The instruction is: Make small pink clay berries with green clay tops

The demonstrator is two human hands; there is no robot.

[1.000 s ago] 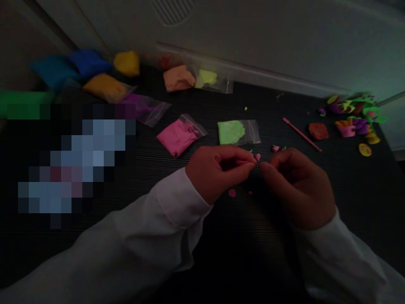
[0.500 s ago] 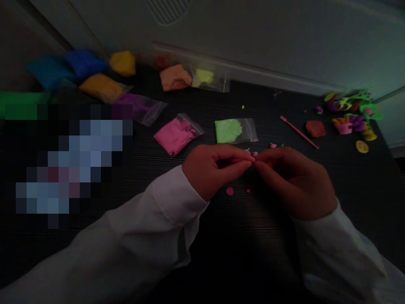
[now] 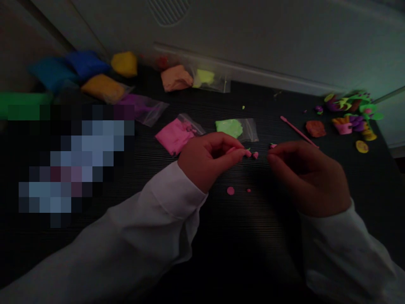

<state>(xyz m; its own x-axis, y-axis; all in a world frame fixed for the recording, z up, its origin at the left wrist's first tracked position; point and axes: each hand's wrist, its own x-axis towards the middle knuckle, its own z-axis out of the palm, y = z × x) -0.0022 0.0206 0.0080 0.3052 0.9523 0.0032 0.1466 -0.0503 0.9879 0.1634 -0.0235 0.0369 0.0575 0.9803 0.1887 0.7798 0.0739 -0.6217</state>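
Observation:
Pinched between the thumb and fingers of my left hand (image 3: pixel 209 164) is a piece of pink modelling clay (image 3: pixel 232 150). My right hand (image 3: pixel 311 179) is apart from it to the right, thumb and forefinger pressed together; whatever is in that pinch is too small to make out. Between the hands lies a small pink-and-green clay piece (image 3: pixel 255 155), and another pink piece (image 3: pixel 273 145) sits just behind my right fingertips. In front of my hands, a flat pink clay disc (image 3: pixel 230 191) and a tiny pink bit (image 3: pixel 248 190) rest on the dark table (image 3: pixel 240 240).
Behind my hands lie bags of pink clay (image 3: pixel 174 134) and light green clay (image 3: pixel 228 127). To the right are a pink modelling tool (image 3: pixel 299 131), a brown lump (image 3: pixel 315 128) and several coloured clay figures (image 3: pixel 343 126). More clay packs (image 3: pixel 87 64) are at back left; a patch there is pixelated.
My hands have come apart: the right moved rightward, the left slightly left and back, still with the pink clay. The small pink-and-green pieces between them now show more fully.

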